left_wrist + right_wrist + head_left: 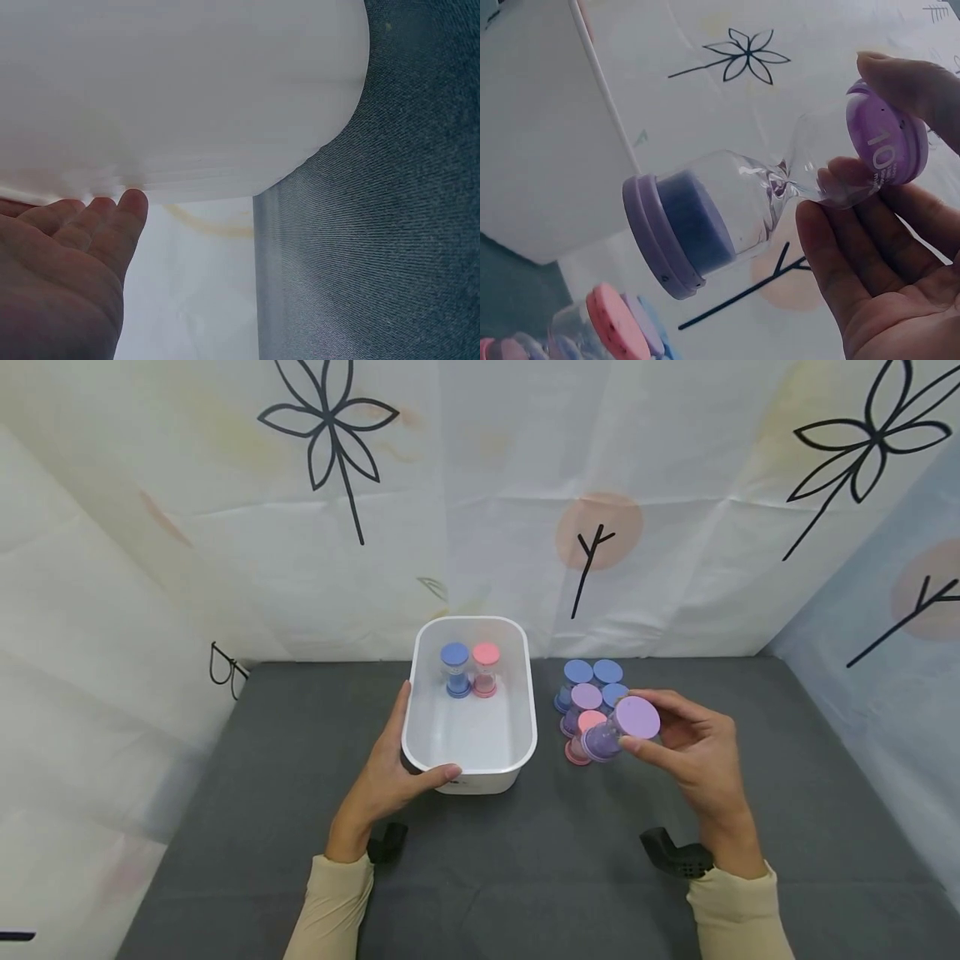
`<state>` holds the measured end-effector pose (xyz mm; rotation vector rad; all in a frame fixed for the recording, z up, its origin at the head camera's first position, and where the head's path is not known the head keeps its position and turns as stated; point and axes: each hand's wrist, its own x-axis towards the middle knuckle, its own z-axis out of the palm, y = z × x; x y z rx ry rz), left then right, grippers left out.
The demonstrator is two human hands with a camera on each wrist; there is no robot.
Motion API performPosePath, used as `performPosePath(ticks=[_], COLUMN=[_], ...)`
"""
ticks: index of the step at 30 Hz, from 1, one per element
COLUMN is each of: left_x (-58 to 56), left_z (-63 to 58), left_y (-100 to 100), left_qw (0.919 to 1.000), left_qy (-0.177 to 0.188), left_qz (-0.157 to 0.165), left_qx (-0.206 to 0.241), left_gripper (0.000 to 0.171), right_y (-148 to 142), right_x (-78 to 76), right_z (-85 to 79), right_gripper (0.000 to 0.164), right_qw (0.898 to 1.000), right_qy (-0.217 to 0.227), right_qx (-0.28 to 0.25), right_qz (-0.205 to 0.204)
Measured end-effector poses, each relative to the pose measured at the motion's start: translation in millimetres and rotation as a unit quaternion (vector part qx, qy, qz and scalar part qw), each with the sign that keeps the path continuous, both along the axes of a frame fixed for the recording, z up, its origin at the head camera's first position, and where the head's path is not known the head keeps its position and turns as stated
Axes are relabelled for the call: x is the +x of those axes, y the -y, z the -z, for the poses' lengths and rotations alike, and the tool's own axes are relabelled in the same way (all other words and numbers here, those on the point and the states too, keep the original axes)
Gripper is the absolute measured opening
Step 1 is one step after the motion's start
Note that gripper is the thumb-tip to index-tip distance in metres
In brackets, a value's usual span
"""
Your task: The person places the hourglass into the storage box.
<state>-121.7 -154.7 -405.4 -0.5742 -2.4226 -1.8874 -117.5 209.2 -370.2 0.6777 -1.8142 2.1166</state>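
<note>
My right hand [701,752] pinches a purple sand timer [694,232] by its cap end, thumb and fingers on either side. The timer tilts over a cluster of standing timers; its cap reads 10 and purple sand lies in the far bulb. With straight fingers my left hand [382,785] rests against the left side of a white plastic bin [471,731], its thumb along the near rim. Inside the bin, toward the back, stand a blue sand timer [455,670] and a pink sand timer [485,668], side by side.
Right of the bin stand several timers: blue ones [577,672] at the back, a purple one [587,697], and a pink one [577,748] in front, partly hidden by the held timer. A dark grey cloth [480,877] covers the table, with patterned white curtains [487,527] behind.
</note>
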Motion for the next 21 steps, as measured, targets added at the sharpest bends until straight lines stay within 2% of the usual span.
performPosePath(ticks=[5, 14, 21], left_x=[-0.9, -14.3, -16.1], left_z=[2.0, 35.5, 38.5], left_y=[0.3, 6.9, 8.4], left_qw=[1.0, 0.9999, 0.9997], left_qy=[0.001, -0.012, -0.022], left_qz=[0.002, 0.0, 0.005], left_qx=[0.002, 0.003, 0.005], left_gripper=[0.122, 0.127, 0.126], right_y=[9.9, 30.5, 47.5], right_x=[-1.4, -10.3, -23.6], right_z=[-4.6, -28.3, -45.1], right_gripper=[0.053, 0.051, 0.049], right_qw=[0.999, 0.998, 0.999], right_qy=[-0.028, -0.041, -0.023], right_qx=[-0.016, -0.025, -0.013], right_qz=[-0.02, -0.039, -0.034])
